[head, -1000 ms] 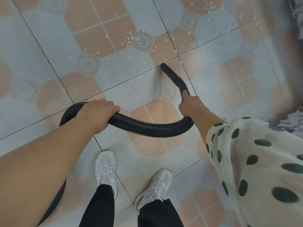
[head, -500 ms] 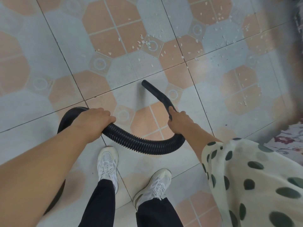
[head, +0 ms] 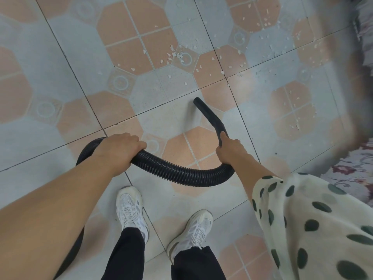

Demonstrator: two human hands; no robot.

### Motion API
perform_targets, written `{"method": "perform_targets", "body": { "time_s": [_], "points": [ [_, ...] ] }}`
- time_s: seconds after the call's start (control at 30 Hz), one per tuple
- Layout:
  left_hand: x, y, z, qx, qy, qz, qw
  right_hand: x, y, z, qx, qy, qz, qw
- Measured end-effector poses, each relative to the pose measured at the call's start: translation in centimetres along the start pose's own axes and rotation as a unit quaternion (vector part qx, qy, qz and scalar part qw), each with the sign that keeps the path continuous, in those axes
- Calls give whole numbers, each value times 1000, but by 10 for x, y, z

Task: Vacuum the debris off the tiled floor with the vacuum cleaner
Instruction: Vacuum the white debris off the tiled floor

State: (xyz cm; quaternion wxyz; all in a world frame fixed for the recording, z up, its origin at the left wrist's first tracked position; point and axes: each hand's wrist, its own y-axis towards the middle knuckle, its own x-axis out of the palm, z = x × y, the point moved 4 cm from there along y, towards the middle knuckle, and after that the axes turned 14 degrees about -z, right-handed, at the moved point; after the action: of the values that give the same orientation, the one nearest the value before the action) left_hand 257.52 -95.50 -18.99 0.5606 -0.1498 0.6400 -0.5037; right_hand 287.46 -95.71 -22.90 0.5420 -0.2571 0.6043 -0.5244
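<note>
A black ribbed vacuum hose point(head: 177, 170) curves across the floor in front of me. My left hand point(head: 119, 148) grips the hose near its left bend. My right hand point(head: 229, 148) grips the base of the smooth black nozzle point(head: 209, 114), whose tip points up-left and rests at a grey tile. White debris chips point(head: 179, 55) lie scattered on the tiled floor point(head: 60, 77) beyond the nozzle tip, and more chips point(head: 292, 110) lie to its right. The vacuum's body is out of sight.
My two white sneakers point(head: 131, 209) stand just behind the hose. A floral patterned fabric point(head: 351, 174) lies at the right edge. A blurred dark object point(head: 361, 37) fills the upper right corner. My spotted sleeve point(head: 302, 219) covers the lower right.
The nozzle has drawn back toward me and away from the scattered chips. Both hands keep their grip on the hose and nozzle, and the view has shifted.
</note>
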Motion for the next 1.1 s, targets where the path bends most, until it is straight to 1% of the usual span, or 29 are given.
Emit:
{"method": "perform_targets", "body": {
  "time_s": [0.1,0.27,0.57,0.7,0.83,1.1],
  "points": [
    [-10,6,-11,-5,-13,-2,1000,-18,5,-13,-6,-5,11,1000],
    [-30,11,-41,-18,-17,17,1000,-41,14,-43,-14,-15,18,1000],
    [-57,10,-84,-46,-25,18,998,-70,27,-91,-67,-34,15,997],
    [-67,16,-84,-54,-45,8,997,-90,35,-92,-58,-32,12,998],
    [-92,28,-81,-63,-66,21,996,-131,46,-89,-46,-42,4,998],
    [-138,62,-78,-73,-110,37,991,-207,74,-94,-72,-121,15,990]
  ]
}}
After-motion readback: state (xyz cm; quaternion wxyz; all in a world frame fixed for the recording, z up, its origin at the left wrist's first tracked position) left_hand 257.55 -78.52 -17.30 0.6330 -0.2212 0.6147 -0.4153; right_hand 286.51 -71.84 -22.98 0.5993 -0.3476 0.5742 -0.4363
